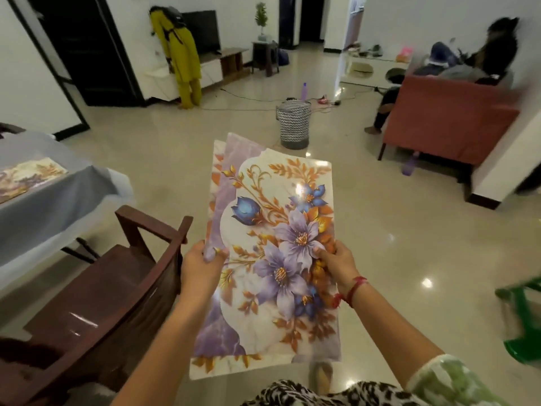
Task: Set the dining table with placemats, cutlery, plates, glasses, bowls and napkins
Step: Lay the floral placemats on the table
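Both hands are holding the floral placemats up!
Left hand is gripping the nine-o'clock edge, right hand pinching the three-o'clock edge.

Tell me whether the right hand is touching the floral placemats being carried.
Touching. The head view shows the right hand pinching the right edge of the placemats, thumb pressed on the printed face; the left hand grips the opposite edge.

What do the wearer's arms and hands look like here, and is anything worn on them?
Both forearms are bare. The left hand carries no jewellery that shows. The right hand has a red thread bracelet wound around its wrist. Higher up the right arm sits a loose sleeve in a pale green and white print. No left sleeve is in view.
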`<state>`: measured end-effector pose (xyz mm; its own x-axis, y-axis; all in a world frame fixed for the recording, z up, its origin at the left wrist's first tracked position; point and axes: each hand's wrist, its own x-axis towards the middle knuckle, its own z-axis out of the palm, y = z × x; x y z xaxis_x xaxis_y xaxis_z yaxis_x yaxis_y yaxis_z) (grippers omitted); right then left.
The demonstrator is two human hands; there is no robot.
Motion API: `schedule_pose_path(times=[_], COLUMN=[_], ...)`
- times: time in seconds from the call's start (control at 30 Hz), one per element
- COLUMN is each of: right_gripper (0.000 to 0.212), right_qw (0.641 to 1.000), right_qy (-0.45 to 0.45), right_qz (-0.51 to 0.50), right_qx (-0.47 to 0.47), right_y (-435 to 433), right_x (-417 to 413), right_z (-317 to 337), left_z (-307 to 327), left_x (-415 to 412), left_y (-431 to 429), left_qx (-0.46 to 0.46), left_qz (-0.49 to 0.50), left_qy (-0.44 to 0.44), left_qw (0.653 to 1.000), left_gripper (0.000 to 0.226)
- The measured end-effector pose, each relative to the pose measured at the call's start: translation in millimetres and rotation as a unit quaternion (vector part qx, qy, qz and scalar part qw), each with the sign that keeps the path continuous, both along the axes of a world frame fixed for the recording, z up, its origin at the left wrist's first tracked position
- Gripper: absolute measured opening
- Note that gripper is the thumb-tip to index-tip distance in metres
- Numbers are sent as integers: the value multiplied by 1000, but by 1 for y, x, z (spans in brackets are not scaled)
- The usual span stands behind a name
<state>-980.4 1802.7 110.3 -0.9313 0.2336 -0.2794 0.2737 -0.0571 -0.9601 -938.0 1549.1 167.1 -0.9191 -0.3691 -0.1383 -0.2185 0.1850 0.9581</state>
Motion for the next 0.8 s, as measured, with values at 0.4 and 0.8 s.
schedule_pose_path(times=[0.4,0.8], right_gripper=[27,12], right_qw=[976,938], right_qy=[-20,-35], right_qz=[218,339], right_qx=[13,-68], right_y=[-46,-199], right_x=[-329,-612], right_z=[20,16], left_z=[27,18], left_x=[-222,-455], left_y=[-4,-129], left_qx=[7,56], left_qz=[222,266], left_qy=[27,5], left_qw=[975,962], left_gripper=[16,10])
